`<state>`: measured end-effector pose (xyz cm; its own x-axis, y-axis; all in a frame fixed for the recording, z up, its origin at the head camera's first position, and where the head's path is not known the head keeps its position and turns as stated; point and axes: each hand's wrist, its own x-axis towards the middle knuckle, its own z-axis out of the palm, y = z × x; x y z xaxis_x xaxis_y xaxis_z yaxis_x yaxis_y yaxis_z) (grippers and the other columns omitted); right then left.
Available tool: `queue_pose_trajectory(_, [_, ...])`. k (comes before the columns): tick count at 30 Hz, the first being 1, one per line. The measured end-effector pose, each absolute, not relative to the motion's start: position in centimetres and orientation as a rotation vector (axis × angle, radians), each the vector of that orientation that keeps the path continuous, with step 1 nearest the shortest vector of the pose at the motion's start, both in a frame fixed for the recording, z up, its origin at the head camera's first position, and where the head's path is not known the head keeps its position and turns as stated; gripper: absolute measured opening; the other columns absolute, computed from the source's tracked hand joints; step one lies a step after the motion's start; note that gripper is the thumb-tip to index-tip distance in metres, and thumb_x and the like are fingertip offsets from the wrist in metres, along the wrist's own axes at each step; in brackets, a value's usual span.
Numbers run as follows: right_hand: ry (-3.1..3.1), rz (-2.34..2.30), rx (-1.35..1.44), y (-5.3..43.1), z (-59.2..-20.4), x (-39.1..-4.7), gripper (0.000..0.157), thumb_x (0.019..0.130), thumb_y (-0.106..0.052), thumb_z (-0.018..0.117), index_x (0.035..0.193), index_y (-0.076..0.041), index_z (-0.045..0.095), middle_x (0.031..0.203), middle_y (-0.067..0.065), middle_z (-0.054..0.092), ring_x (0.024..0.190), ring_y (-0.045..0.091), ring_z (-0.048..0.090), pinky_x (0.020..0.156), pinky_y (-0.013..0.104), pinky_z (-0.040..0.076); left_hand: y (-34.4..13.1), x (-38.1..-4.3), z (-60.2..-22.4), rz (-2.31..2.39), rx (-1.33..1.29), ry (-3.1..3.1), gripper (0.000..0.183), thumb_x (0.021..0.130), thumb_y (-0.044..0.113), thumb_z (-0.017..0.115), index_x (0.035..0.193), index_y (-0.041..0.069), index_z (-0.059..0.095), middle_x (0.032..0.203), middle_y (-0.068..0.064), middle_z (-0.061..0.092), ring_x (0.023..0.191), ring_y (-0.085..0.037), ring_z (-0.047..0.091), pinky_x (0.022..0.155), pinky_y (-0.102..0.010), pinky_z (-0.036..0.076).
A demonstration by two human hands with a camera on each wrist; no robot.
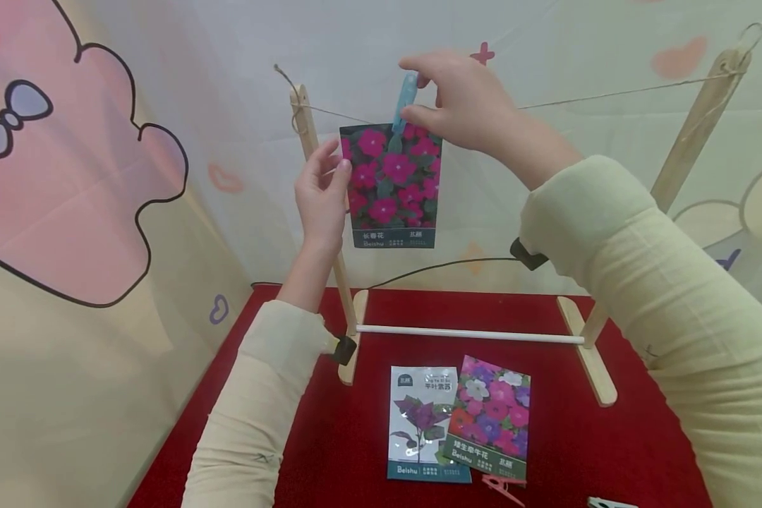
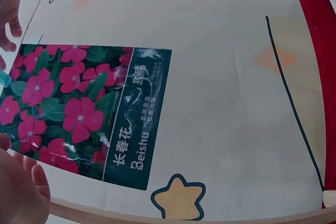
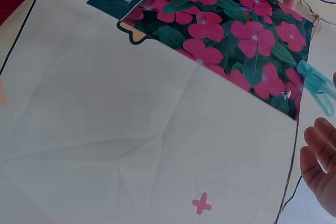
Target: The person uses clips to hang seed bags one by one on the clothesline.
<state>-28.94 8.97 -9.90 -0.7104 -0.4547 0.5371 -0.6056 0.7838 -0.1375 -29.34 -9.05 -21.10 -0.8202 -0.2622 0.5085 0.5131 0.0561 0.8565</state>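
Note:
A seed packet (image 1: 390, 187) printed with magenta flowers hangs upright at a thin string (image 1: 600, 97). A light blue clothespin (image 1: 405, 104) sits on its top edge, over the string. Around the clothespin is my right hand (image 1: 463, 99), thumb and index finger spread to either side of it. In the right wrist view the clothespin (image 3: 317, 87) has its handles apart, with several fingers (image 3: 317, 148) beside it. My left hand (image 1: 322, 194) is at the packet's left edge with loosely bent fingers, the thumb tip overlapping that edge.
The string runs between two wooden posts (image 1: 698, 134) joined low down by a white rod (image 1: 470, 334). On the red cloth lie a white packet (image 1: 413, 395), an overlapping petunia packet (image 1: 492, 409), a pink clothespin (image 1: 503, 487) and a pale clothespin (image 1: 606, 503).

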Motion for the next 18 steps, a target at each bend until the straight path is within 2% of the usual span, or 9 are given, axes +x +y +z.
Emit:
queue_pose_trajectory(10, [-2.430, 0.460, 0.792, 10.8, -10.6, -28.7, 0.053, 0.086, -0.028, 0.054, 0.134, -0.013, 0.037, 0.126, 0.011, 0.046, 0.095, 0.026, 0.050, 0.080, 0.037, 0.043, -9.8, -29.5, -22.2, -1.811, -0.242, -1.908, 0.041, 0.088, 0.020, 0.053, 0.128, 0.016, 0.045, 0.122, -0.004, 0.052, 0.110, -0.013, 0.051, 0.091, -0.026, 0.044])
queue_pose_trajectory(13, [-2.402, 0.460, 0.807, 11.3, -10.8, -28.5, 0.053, 0.085, -0.026, 0.056, 0.133, -0.011, 0.039, 0.124, 0.012, 0.047, 0.096, 0.026, 0.050, 0.081, 0.038, 0.043, -10.0, -29.5, -22.5, -1.805, -0.243, -1.937, 0.042, 0.088, 0.020, 0.053, 0.129, 0.018, 0.044, 0.123, -0.003, 0.052, 0.110, -0.013, 0.051, 0.092, -0.027, 0.044])
queue_pose_trajectory(18, [-2.345, 0.468, 0.827, 12.0, -11.1, -28.2, 0.051, 0.083, -0.024, 0.059, 0.130, -0.010, 0.043, 0.118, 0.012, 0.050, 0.093, 0.024, 0.050, 0.074, 0.036, 0.041, -10.4, -29.3, -23.0, -1.799, -0.237, -1.949, 0.042, 0.088, 0.020, 0.052, 0.129, 0.019, 0.044, 0.122, -0.002, 0.052, 0.110, -0.013, 0.051, 0.091, -0.028, 0.044])
